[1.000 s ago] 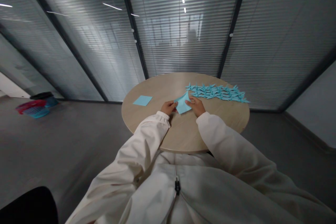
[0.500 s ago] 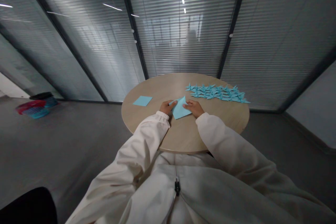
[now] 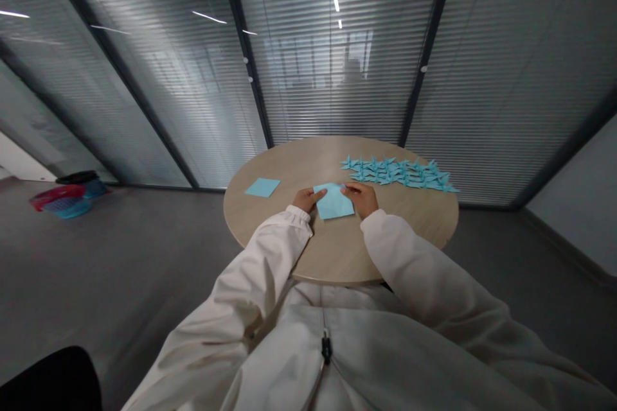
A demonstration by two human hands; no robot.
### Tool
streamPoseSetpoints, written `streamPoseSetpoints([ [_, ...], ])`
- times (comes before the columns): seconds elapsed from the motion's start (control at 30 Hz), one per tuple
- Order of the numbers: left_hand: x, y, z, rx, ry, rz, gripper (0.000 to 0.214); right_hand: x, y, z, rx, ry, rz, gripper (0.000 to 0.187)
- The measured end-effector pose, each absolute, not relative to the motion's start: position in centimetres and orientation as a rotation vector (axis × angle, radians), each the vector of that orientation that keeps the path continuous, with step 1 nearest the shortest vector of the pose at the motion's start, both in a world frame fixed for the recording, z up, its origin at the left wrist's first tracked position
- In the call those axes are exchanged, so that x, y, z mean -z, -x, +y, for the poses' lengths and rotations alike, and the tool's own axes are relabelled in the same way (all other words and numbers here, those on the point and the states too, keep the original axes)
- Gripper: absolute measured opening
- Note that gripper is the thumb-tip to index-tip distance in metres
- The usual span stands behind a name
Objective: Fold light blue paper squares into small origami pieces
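A light blue sheet of origami paper (image 3: pixel 335 203) is held between my two hands above the middle of the round table (image 3: pixel 337 257). Faint creases run across it. My left hand (image 3: pixel 307 199) pinches its left edge, thumb on top. At the upper right corner, my right hand (image 3: pixel 362 196) grips it between thumb and fingers. The fingers beneath the paper are partly hidden. Off to the left lies a flat stack or sheet of blue paper (image 3: pixel 263 187). Rows of folded blue paper cranes (image 3: pixel 398 171) stand at the table's back right.
Glass panels with blinds (image 3: pixel 332 96) rise behind the table. Baskets in red and blue (image 3: pixel 67 200) sit on the floor at far left. A black rounded object (image 3: pixel 53 382), perhaps a chair back, shows at lower left.
The paper's raised pointed flap at the top is no longer up, and the sheet now looks flatter and wider. My right hand has shifted slightly along its upper right edge.
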State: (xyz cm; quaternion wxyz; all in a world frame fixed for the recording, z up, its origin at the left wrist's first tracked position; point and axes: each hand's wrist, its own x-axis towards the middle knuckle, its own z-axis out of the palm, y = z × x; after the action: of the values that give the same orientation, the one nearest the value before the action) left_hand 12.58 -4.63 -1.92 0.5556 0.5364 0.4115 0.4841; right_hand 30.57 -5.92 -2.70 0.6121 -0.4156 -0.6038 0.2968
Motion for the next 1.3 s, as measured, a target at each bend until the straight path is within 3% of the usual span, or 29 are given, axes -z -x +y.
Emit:
streamPoseSetpoints([
  [0.17, 1.5, -12.6, -4.7, -1.201, -1.073, 0.890, 0.045, 1.7, -30.3, -7.4, -0.473, 0.896, -1.633, 0.022],
  [0.67, 0.7, -12.4, -4.7, -1.309, -0.972, 0.980, 0.028, 1.7, -30.1, -7.8, -0.375, 0.830, -1.829, 0.028],
  [1.0, 0.3, -12.5, -5.1, -1.245, -1.064, 1.062, 0.043, 1.9, -29.9, -7.7, -0.341, 0.836, -1.893, 0.029],
  [1.13, 0.2, -12.2, -5.2, -1.276, -1.140, 1.150, 0.041, 1.6, -29.8, -8.0, -0.402, 0.835, -1.907, 0.028],
  [1.3, 0.1, -12.5, -5.7, -1.292, -1.260, 1.136, 0.037, 1.8, -29.9, -7.6, -0.760, 0.929, -1.717, 0.030],
])
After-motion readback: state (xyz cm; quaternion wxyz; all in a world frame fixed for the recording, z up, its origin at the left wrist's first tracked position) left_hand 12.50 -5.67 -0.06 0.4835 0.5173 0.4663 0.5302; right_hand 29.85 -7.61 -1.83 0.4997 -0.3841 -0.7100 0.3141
